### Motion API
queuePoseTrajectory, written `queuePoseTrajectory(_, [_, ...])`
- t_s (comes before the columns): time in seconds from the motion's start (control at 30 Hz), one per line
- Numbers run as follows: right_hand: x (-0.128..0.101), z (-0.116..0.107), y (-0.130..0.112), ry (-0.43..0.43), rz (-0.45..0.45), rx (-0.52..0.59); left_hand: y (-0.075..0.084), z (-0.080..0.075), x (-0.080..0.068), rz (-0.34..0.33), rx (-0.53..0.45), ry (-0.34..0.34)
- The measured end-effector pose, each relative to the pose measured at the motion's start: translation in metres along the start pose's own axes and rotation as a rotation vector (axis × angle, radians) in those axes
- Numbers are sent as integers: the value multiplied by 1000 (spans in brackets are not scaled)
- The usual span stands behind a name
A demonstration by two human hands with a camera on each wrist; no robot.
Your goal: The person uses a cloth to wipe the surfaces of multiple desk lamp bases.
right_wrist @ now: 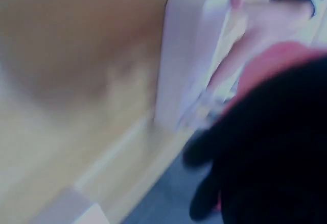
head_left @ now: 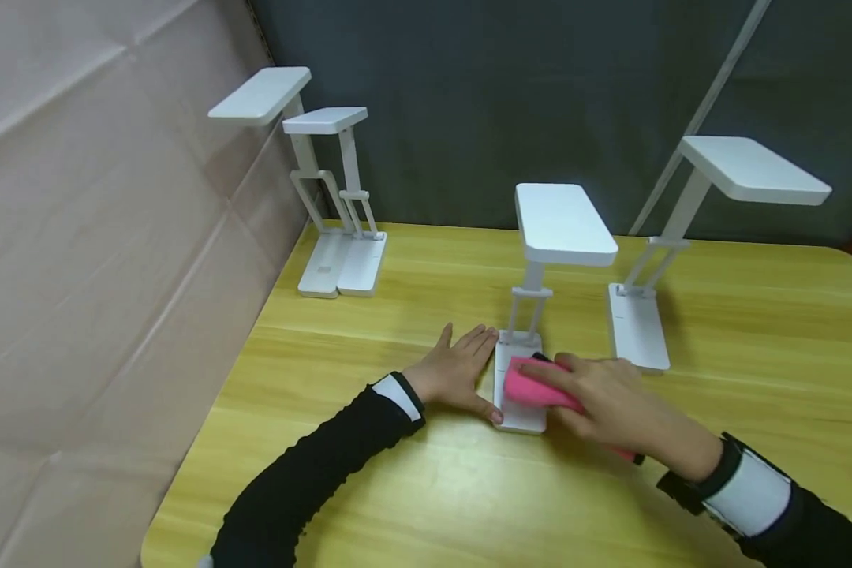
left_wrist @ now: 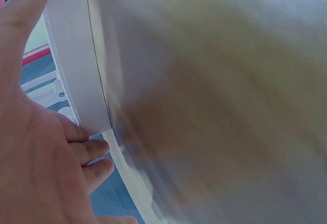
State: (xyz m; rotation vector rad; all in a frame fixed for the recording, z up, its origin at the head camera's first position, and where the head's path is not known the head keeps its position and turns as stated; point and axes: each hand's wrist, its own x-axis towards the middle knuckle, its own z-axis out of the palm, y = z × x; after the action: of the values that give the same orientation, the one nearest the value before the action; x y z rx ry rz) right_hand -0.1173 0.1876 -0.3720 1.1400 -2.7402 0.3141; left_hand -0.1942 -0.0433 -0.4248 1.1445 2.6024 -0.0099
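Note:
A white folding desk lamp [head_left: 564,225] with a flat head stands upright in the middle of the table. My left hand [head_left: 457,375] rests against the left side of its base [head_left: 514,422], fingers straight, thumb by the near corner. In the left wrist view, the left hand [left_wrist: 41,147] touches the base's edge [left_wrist: 76,55]. My right hand [head_left: 607,394] grips a pink tool [head_left: 536,384] with black parts over the base; its exact kind is unclear. The right wrist view is blurred; the pink tool [right_wrist: 276,63] shows beside the lamp base [right_wrist: 189,55].
Another white lamp [head_left: 752,170] stands to the right. Two more, a taller lamp [head_left: 263,95] and a shorter lamp [head_left: 326,120], stand side by side at the back left. A pale cloth wall [head_left: 99,276] borders the wooden table [head_left: 312,489] on the left.

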Motion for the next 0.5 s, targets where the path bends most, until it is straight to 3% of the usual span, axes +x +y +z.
queuePoseTrajectory(0.17, [13,9,24,19,66,-203,2,-4,2,5,-11,-14])
queuePoseTrajectory(0.33, [9,26,32,-19,95,-173,3,-6,2,-3,16,-26])
queuePoseTrajectory(0.5, [-1,28,17,-41,90,-144,2,-5,0,-12,29,-16])
